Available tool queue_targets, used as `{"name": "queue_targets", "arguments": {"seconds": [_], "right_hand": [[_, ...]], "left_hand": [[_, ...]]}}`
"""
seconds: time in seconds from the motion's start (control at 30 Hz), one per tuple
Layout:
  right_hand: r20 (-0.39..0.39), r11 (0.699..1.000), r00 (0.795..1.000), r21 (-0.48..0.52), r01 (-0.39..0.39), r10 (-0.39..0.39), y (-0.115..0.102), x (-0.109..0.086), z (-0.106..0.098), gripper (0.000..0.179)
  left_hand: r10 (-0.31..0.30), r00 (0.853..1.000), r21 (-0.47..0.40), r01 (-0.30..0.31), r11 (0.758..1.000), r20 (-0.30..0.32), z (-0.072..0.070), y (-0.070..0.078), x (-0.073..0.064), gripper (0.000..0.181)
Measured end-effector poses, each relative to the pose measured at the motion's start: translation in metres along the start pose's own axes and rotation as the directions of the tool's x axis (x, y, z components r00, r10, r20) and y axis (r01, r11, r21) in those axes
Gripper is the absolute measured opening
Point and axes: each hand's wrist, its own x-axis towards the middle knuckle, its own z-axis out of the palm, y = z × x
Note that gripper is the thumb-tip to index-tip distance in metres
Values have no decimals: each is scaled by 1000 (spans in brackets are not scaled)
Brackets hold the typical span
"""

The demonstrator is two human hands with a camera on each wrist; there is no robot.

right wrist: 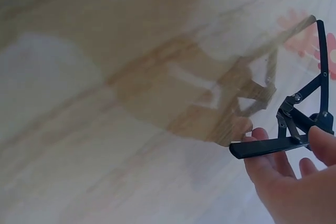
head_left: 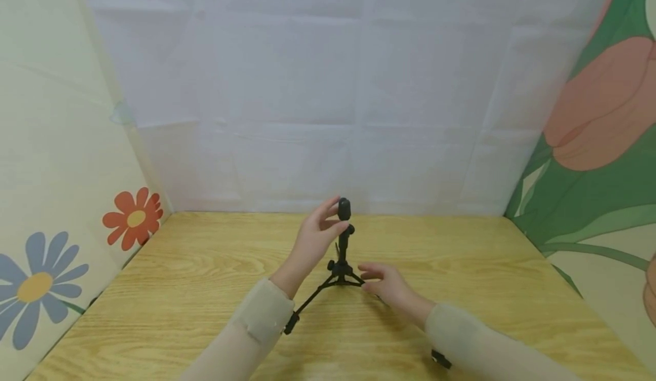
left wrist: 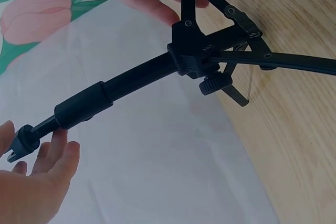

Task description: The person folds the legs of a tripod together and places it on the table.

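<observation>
A black mini tripod [head_left: 342, 255] stands on the table with its legs spread and its centre post upright. My left hand [head_left: 312, 238] is at the top of the post, thumb and fingers on either side of the small head. In the left wrist view, the head [left wrist: 25, 139] lies between the thumb and the fingers, whose tips reach the thicker collar [left wrist: 81, 106]. My right hand [head_left: 392, 287] is low on the right side, holding a leg [right wrist: 268, 146] between thumb and fingers. A knob [left wrist: 215, 83] sticks out from the hub below the post.
The wood-grain table [head_left: 215, 267] runs back to a white sheet [head_left: 307, 85]. Flower-printed panels stand at the left [head_left: 46, 142] and right [head_left: 589, 199]. One tripod foot [head_left: 291, 323] rests beside my left sleeve, another foot [head_left: 441, 360] beneath my right forearm.
</observation>
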Motion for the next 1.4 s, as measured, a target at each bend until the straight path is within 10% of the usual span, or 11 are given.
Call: {"name": "queue_targets", "arguments": {"seconds": [0.43, 1.4], "right_hand": [[-24, 972, 997, -225, 72, -79, -4, 3, 6, 35], [82, 963, 997, -268, 34, -12, -4, 11, -2, 38]], "left_hand": [[27, 1000, 77, -26, 997, -14, 0, -1, 3, 52], [61, 997, 161, -53, 985, -44, 3, -1, 10, 45]]}}
